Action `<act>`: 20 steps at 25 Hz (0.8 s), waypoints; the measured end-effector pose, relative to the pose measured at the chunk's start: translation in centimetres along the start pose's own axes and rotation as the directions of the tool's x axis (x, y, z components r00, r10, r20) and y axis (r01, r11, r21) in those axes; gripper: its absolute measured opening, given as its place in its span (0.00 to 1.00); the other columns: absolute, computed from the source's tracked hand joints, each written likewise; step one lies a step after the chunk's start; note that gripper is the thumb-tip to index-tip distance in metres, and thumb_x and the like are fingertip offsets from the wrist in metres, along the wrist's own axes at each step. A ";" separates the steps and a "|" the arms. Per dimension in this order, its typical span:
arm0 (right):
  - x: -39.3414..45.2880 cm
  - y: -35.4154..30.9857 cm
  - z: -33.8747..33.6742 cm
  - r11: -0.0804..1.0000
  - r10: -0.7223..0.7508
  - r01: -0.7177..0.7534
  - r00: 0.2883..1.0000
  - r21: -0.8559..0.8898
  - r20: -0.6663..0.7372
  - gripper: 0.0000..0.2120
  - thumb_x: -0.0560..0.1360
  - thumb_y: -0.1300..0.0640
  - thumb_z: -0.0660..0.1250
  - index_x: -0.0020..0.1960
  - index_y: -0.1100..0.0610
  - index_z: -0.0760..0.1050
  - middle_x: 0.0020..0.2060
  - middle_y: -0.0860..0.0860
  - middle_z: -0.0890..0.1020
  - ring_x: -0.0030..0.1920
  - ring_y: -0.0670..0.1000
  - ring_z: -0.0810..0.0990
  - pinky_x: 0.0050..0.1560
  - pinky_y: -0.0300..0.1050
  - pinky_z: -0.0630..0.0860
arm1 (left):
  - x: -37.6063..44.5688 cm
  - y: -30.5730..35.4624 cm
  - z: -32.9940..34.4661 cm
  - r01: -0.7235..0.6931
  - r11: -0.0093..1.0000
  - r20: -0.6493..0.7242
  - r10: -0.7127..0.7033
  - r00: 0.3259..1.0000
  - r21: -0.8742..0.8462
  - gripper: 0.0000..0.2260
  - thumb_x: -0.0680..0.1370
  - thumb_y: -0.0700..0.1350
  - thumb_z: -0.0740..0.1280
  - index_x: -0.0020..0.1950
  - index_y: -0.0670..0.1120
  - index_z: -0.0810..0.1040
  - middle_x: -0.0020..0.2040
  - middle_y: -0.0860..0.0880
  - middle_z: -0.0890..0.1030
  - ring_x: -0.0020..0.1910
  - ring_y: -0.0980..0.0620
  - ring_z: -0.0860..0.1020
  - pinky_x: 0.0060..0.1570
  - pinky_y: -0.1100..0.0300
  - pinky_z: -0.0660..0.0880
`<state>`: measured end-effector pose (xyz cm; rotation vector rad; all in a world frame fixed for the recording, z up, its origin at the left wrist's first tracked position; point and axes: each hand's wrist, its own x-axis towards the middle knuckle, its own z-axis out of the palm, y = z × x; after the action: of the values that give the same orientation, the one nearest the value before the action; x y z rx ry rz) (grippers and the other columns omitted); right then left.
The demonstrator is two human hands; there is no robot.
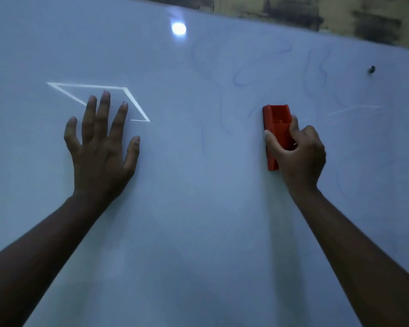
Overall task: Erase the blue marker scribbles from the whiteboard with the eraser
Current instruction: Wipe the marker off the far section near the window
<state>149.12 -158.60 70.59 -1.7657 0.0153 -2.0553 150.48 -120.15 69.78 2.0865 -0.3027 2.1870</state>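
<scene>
We grip eraser in right hand, long axis upright, pressed on board. Faint blue scribbles lie above and to both sides of it, nearest right hand. Left hand flat, fingers spread, holding nothing, well apart.

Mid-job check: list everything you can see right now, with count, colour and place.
whiteboard: one, white, fills nearly the whole view
scribbles: several faint blue lines, upper middle and right of the board
eraser: one, red, upright against the board, right of centre
light reflections: one round bright spot near the top, one bright outline at left
screw: one, dark, upper right of the board
wall: stained yellowish strip above the board
left hand: spread flat on the board, empty
right hand: gripping the eraser
</scene>
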 end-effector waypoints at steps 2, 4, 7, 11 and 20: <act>1.3 -0.5 0.2 0.998 0.025 -0.025 1.000 0.050 -0.012 0.32 0.75 0.35 0.71 0.72 0.53 0.78 0.39 0.52 0.72 0.37 0.50 0.71 0.40 0.43 0.66 | 0.2 0.2 0.6 0.004 1.000 -0.001 -0.004 1.000 0.008 0.28 0.86 0.54 0.53 0.87 0.47 0.57 0.87 0.44 0.52 0.86 0.45 0.51 0.80 0.34 0.48; 1.0 -1.7 0.8 0.996 0.024 -0.021 0.999 0.086 -0.035 0.30 0.74 0.35 0.71 0.70 0.52 0.79 0.38 0.50 0.69 0.36 0.49 0.70 0.39 0.43 0.65 | -0.2 0.4 1.0 0.009 1.000 -0.015 -0.009 1.000 0.003 0.28 0.86 0.53 0.53 0.87 0.47 0.56 0.87 0.44 0.53 0.86 0.45 0.51 0.81 0.35 0.47; -2.0 -5.9 2.2 0.979 -0.152 0.150 0.988 0.141 0.006 0.30 0.73 0.36 0.69 0.66 0.55 0.82 0.37 0.50 0.69 0.35 0.52 0.72 0.36 0.48 0.70 | -0.4 0.5 1.2 0.007 1.000 -0.030 -0.007 1.000 0.008 0.29 0.86 0.53 0.53 0.87 0.47 0.57 0.87 0.44 0.53 0.86 0.45 0.51 0.82 0.36 0.46; -6.8 -13.0 3.8 0.893 -0.427 0.412 0.903 0.181 0.055 0.31 0.73 0.37 0.68 0.69 0.55 0.80 0.38 0.52 0.72 0.37 0.55 0.73 0.39 0.51 0.72 | -0.4 0.3 1.3 -0.012 1.000 -0.028 0.012 1.000 0.015 0.30 0.85 0.53 0.54 0.87 0.47 0.56 0.87 0.44 0.53 0.86 0.45 0.52 0.82 0.36 0.47; 1.2 -10.2 3.1 0.974 -0.223 0.221 0.974 0.048 0.034 0.31 0.71 0.32 0.66 0.68 0.48 0.80 0.37 0.47 0.70 0.36 0.55 0.77 0.43 0.52 0.75 | -0.6 0.2 1.0 -0.021 1.000 -0.074 0.022 0.997 0.012 0.29 0.84 0.54 0.54 0.86 0.47 0.61 0.87 0.45 0.56 0.85 0.43 0.58 0.82 0.34 0.52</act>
<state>148.79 -148.87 75.23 -1.8526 -0.2475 -2.1547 151.47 -120.51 69.19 2.0114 -0.3089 2.2767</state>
